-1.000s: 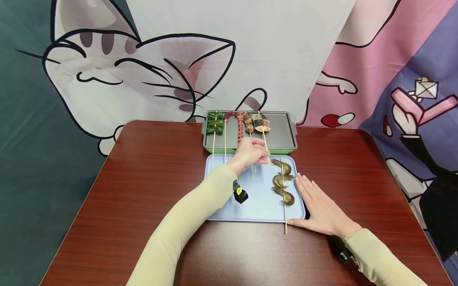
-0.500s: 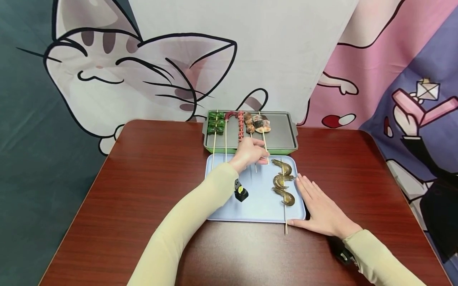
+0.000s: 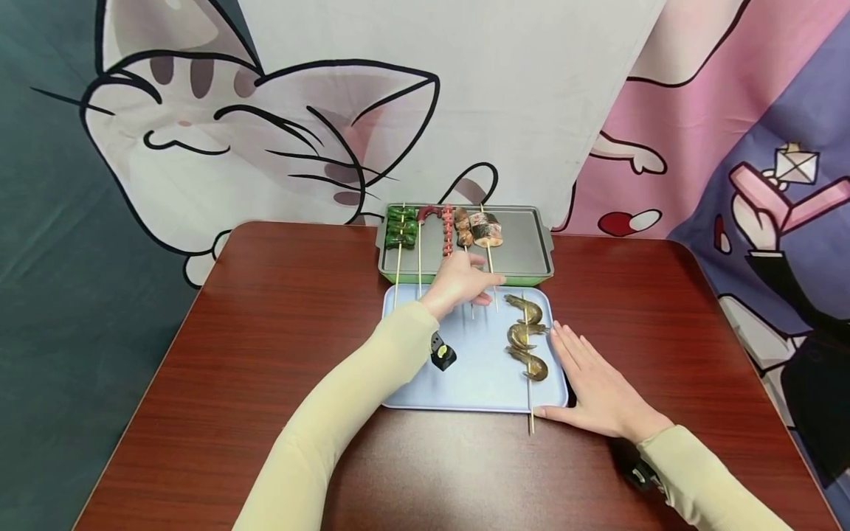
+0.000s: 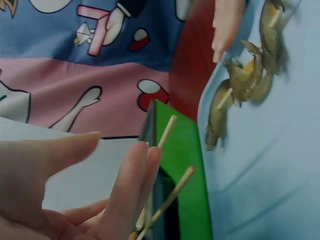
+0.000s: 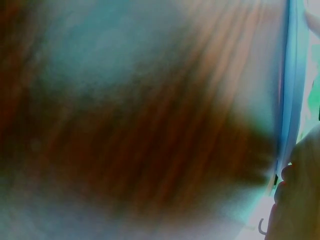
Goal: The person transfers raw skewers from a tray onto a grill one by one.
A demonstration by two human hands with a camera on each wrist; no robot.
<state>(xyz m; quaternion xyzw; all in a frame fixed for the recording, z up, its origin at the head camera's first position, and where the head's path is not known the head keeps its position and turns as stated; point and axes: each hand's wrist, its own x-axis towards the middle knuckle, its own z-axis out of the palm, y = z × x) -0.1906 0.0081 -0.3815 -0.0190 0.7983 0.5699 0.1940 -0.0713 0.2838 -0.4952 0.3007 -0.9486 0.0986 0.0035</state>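
Observation:
In the head view my left hand (image 3: 460,284) is over the front edge of the grey grill pan (image 3: 521,247). It is beside the stick of a skewer with a fish chunk (image 3: 487,230). The left wrist view shows the thumb (image 4: 75,151) apart from the extended fingers (image 4: 126,187), with bare stick ends just beyond them. My right hand (image 3: 600,387) lies flat with spread fingers, its fingertips at the right rim of the light blue tray (image 3: 465,380). On that tray lies a shrimp skewer (image 3: 529,337), its stick jutting over the near rim.
Left of the fish in the pan lie skewers of green pepper (image 3: 401,228), a dark red curled piece (image 3: 428,212), small red pieces (image 3: 448,228) and brown chunks (image 3: 462,227). The brown table (image 3: 279,295) surrounds both; a printed cloth (image 3: 518,88) hangs behind.
My left thumb and fingers have parted from the fish skewer's stick, which now lies over the pan's edge. The right hand and the shrimp skewer stay put.

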